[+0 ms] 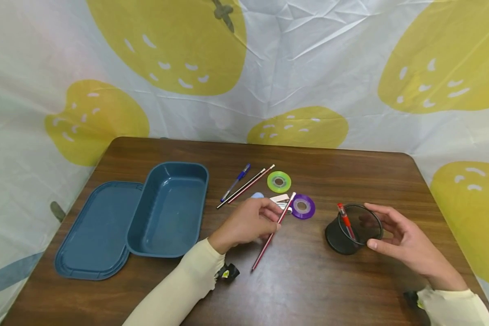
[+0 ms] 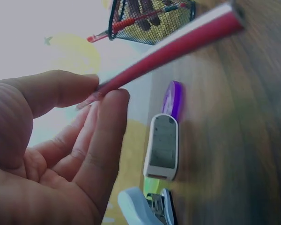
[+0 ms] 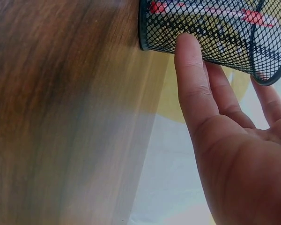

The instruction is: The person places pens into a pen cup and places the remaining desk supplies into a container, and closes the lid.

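My left hand point(image 1: 250, 222) pinches a red-and-white striped pencil point(image 1: 265, 249) between thumb and fingertips. The pencil slants, its white end up and its dark end towards me. On the right, my right hand point(image 1: 411, 246) holds the side of a black mesh pen cup point(image 1: 337, 237), thumb on the near side and fingers on the far side. A red pen point(image 1: 345, 219) leans inside the cup. Just beyond the left hand lie a purple tape roll point(image 1: 311, 208), a white oblong item point(image 2: 163, 145) and a pale blue item with metal parts point(image 2: 133, 204), partly hidden in the head view.
A blue pen point(image 1: 236, 181) and two pencils point(image 1: 250, 184) lie side by side behind the left hand, near a green tape roll point(image 1: 272, 182). To the left, an open blue-grey box point(image 1: 203, 203) overlaps its lid point(image 1: 93, 231). A fruit-patterned cloth point(image 1: 301, 90) hangs behind the table.
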Demonstrator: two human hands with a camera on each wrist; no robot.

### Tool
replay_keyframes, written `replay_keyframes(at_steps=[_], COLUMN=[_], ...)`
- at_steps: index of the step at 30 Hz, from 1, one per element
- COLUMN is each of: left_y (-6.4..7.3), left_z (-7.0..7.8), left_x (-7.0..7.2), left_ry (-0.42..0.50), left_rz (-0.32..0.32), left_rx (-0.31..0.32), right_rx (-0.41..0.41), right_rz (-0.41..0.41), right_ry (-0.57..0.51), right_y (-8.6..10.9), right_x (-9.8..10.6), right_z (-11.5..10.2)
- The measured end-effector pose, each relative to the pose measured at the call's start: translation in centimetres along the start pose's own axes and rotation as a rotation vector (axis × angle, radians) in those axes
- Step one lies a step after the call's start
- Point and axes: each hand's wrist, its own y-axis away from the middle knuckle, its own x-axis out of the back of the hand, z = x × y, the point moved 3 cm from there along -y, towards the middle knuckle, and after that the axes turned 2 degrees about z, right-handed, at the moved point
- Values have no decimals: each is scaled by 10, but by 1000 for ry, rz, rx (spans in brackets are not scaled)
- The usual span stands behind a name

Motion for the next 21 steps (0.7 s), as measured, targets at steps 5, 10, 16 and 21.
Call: replay_keyframes(at_steps=[5,10,16,21], left_y=[-3,-6,-12,-16], left_z=[8,13,19,28], left_x=[-4,-8,-13,-17], left_ry=[118,203,296,357], left_rz=[-4,7,37,35], left_rx=[-15,-3,-15,-48], right_rx=[-7,-11,-7,-13], right_rz=[-2,-2,2,0], right_ry=[-1,-6,-7,-10], right_y=[1,1,1,1], right_x=[0,0,0,0], right_z=[0,1,1,1])
